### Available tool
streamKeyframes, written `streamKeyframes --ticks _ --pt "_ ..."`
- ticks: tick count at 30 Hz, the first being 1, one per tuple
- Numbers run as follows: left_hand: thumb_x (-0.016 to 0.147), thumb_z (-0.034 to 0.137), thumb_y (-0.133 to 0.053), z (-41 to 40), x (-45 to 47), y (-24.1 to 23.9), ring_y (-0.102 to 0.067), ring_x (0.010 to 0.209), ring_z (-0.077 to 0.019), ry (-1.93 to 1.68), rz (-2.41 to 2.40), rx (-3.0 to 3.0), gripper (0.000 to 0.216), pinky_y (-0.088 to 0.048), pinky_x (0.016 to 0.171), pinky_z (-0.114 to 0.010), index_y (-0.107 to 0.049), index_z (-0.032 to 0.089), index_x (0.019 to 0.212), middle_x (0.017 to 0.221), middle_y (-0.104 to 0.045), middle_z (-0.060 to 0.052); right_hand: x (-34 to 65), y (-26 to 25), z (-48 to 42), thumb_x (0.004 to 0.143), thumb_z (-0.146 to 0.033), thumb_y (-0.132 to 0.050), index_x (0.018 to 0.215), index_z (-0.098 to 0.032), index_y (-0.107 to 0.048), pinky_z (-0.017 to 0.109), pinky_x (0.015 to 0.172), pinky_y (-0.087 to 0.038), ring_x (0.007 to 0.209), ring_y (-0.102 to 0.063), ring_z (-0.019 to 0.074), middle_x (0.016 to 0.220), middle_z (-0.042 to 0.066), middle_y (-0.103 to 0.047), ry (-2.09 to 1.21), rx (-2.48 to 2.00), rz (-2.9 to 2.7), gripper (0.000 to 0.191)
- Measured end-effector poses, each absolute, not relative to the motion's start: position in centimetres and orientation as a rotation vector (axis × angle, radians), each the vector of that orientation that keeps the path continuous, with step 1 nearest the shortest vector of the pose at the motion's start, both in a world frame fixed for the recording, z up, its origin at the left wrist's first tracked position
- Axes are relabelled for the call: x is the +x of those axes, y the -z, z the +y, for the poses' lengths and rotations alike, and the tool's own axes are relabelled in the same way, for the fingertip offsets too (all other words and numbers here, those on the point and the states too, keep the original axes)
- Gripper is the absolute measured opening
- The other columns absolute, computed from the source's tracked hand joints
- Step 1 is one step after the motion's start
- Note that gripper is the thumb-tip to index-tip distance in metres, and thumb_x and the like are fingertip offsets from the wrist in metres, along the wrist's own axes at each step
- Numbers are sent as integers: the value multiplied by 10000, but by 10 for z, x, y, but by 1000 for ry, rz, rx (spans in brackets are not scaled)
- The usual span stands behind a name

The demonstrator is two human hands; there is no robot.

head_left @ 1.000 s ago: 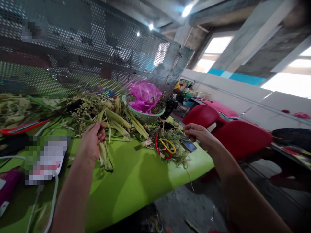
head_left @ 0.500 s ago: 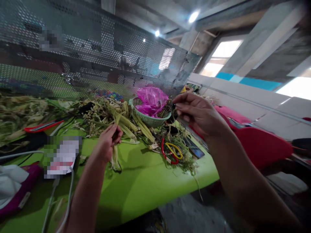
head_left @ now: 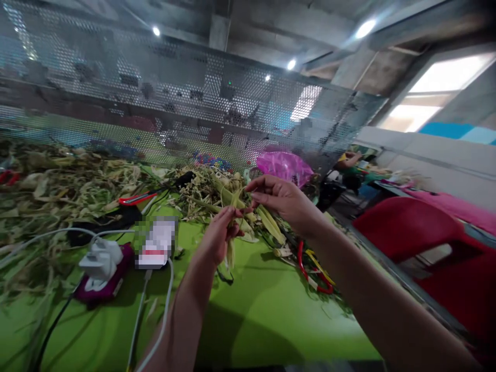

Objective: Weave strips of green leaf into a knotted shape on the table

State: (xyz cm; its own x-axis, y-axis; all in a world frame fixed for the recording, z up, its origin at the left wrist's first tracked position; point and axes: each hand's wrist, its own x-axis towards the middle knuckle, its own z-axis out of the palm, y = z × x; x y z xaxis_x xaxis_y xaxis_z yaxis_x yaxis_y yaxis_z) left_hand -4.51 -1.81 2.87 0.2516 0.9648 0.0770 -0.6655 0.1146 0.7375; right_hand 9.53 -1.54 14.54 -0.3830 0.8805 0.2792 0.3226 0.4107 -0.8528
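Note:
My left hand (head_left: 219,235) is closed around a pale yellow-green strip of corn husk (head_left: 231,253), whose lower end hangs below the fingers. Close beside it, my right hand (head_left: 284,204) is pinched, its fingertips by the top of the strip; what they hold is too small to make out. Behind both hands lies a heap of dried husks and stems (head_left: 201,188). A pink plastic bag (head_left: 284,165) sits beyond my right hand, which largely hides the green basket under it.
On the green table (head_left: 256,315) lie a phone (head_left: 157,243) with a cable, a purple power strip (head_left: 116,289) with white plugs, and a red-edged cutter (head_left: 137,198). Red-handled scissors (head_left: 310,274) are near my right forearm. A perforated metal screen (head_left: 174,103) stands behind; red chairs (head_left: 411,227) stand right.
My right hand has come from beside the basket over to the husk in my left hand. The view has turned left, so the table's things appear farther right.

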Motion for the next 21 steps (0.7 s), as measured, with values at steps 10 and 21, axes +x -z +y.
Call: streamKeyframes --ticks 10,21 --pt "767 524 -638 -15 -46 -23 -298 477 -43 -1193 538 828 379 -358 515 -175 -628 147 800 570 -361 60 115 -140 5 740 -352 -694 909 -179 -628 203 453 -351 534 -479 81 706 -4 -587 -726 -1072 -1684 251" --pt "740 496 -674 -18 -50 -25 -340 499 -41 -1131 589 836 360 -373 533 -179 -607 142 721 619 -430 35 143 -144 8 727 -349 -687 898 -212 -622 221 471 -382 512 -479 84 680 -11 -568 -579 -1077 -1526 228"
